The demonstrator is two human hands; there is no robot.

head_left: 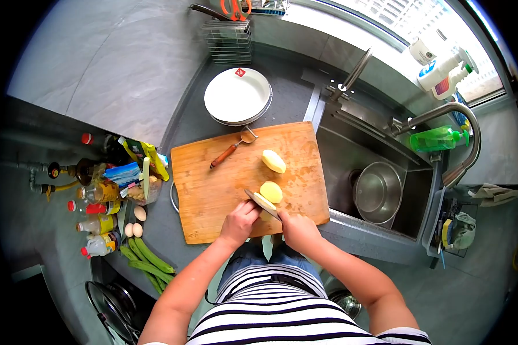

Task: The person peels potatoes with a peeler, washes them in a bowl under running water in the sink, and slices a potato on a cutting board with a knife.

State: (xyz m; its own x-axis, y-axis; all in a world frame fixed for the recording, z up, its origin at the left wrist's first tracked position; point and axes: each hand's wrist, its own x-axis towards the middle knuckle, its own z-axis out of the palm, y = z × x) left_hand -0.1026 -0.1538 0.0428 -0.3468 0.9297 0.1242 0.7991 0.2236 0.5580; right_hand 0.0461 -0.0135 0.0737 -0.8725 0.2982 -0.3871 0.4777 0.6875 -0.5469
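My right hand [299, 230] is closed around the handle of a kitchen knife [273, 212], whose blade points up and left. My left hand [239, 223] has its fingers bent together against a piece of peeled potato beside the blade; its fingertips are partly hidden. On the far side of the blade, a potato slice [263, 200] leans along the metal. A cut potato piece [271, 192] lies just beyond it. Farther up the wooden cutting board [207, 190] rests a whole peeled potato [274, 161]. A peeler [233, 148] with a brown handle lies near the board's far edge.
White plates [237, 95] are stacked behind the board. To the right, a metal pot [378, 192] sits in the sink [342, 146]. At left are eggs [137, 229], long green vegetables [147, 259] and several bottles [101, 224]. A wire rack [228, 43] stands at the back.
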